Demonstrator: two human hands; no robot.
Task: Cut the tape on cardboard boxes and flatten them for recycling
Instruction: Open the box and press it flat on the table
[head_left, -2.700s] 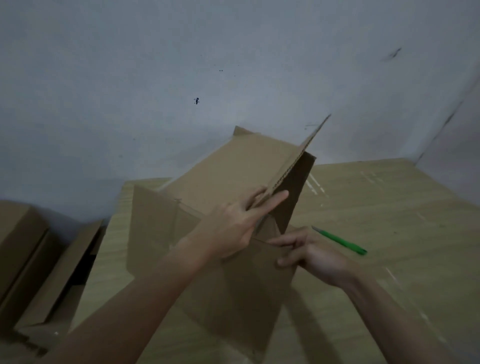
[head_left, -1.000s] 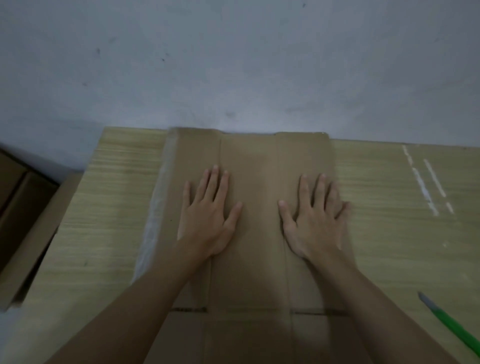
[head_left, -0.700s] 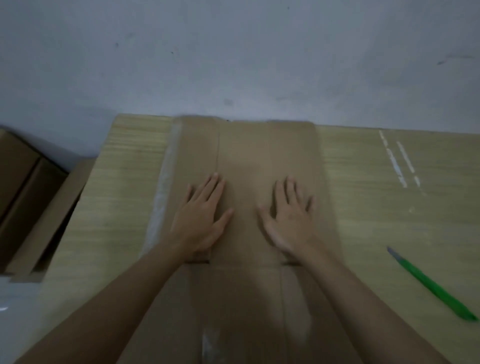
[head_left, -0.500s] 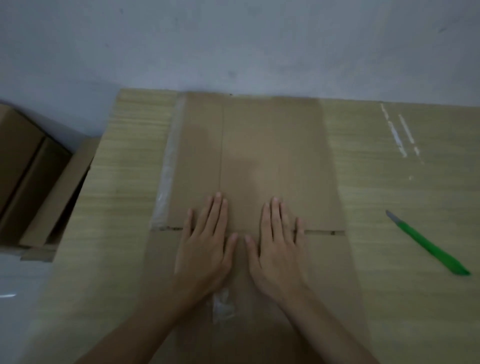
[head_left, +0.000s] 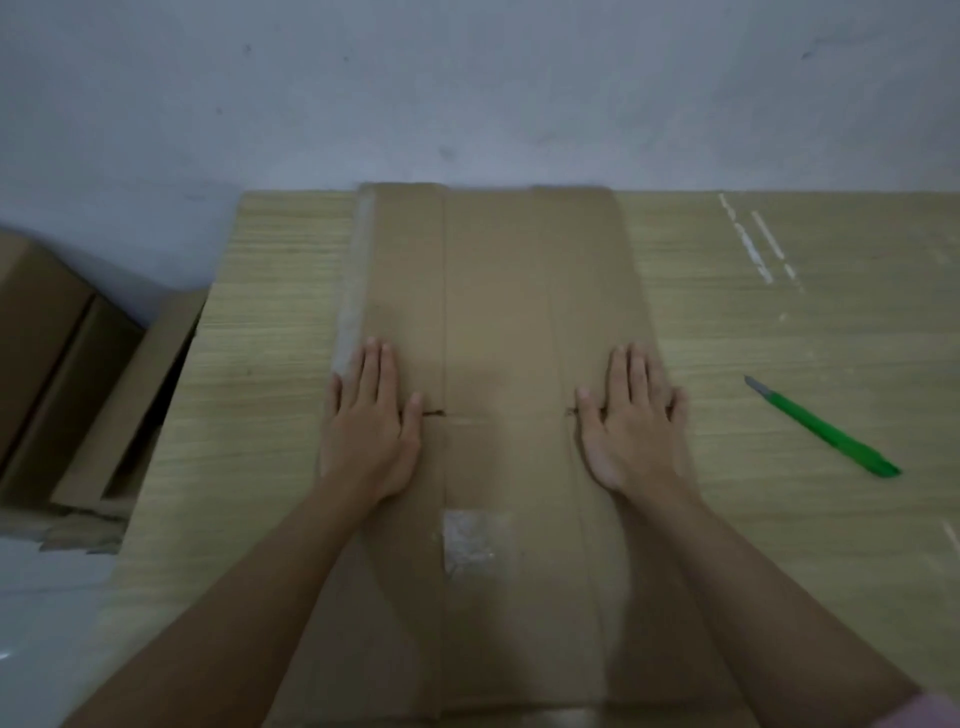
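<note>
Head view: both palms, left hand and right hand, at flattened box edges

Nothing to read here: the flattened cardboard box is plain brown in the middle of the frame, and the green cutter at right carries no legible marking.

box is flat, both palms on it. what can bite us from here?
1. The green cutter lies on the table beside the right hand, blade tip exposed; a sideways sweep could meet it.
2. Tape remnants remain on the flattened box and along its left edge; they may snag or contaminate recycling.
3. The left hand presses near the edge; creases may spring back once released.
</note>
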